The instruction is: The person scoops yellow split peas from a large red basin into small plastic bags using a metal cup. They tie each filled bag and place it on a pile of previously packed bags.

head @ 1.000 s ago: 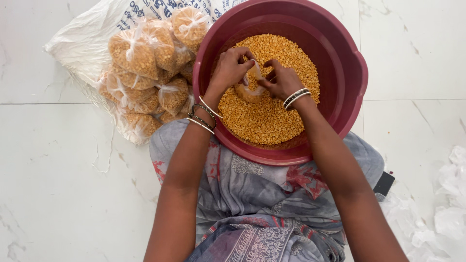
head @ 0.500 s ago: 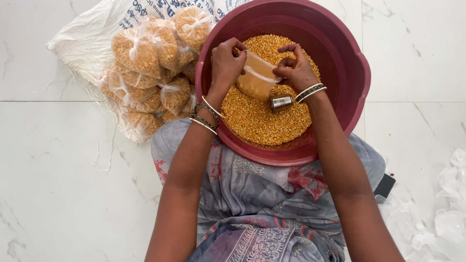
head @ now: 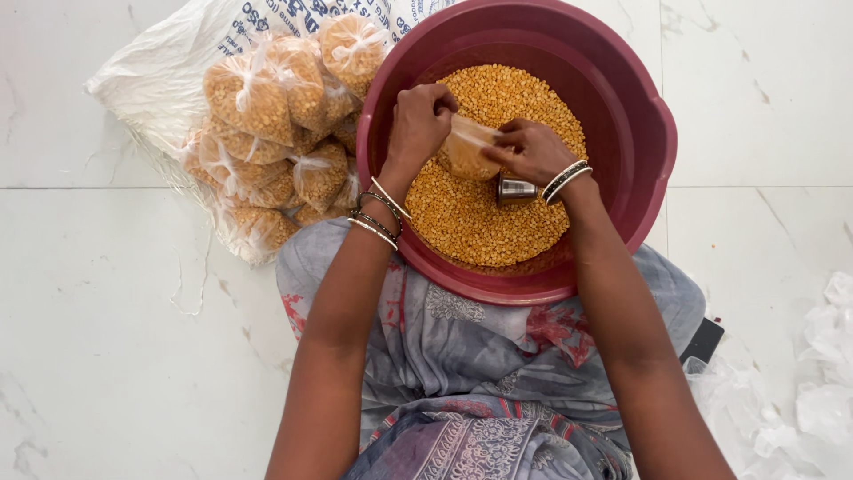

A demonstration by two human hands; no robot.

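Both hands' grip [head: 418,124] [head: 530,149] (tight) on filled pouch [head: 466,151]

Both bare forearms reach forward, converging. The left hand [head: 419,124], with thin metal bangles at its wrist, curls its fingers in a closed grip. The right hand [head: 530,149], also bangled, pinches shut, knuckles up, just beside the left.

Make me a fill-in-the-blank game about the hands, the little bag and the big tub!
1. Both hands hold a small clear bag over a tub whose colour is ____.
2. The tub holds yellow split ____.
3. A small metal ____ lies on the grains by the right hand.
4. The pile of tied, filled bags lies on the same side as the ____ hand.

Missing words: dark red; lentils; cup; left
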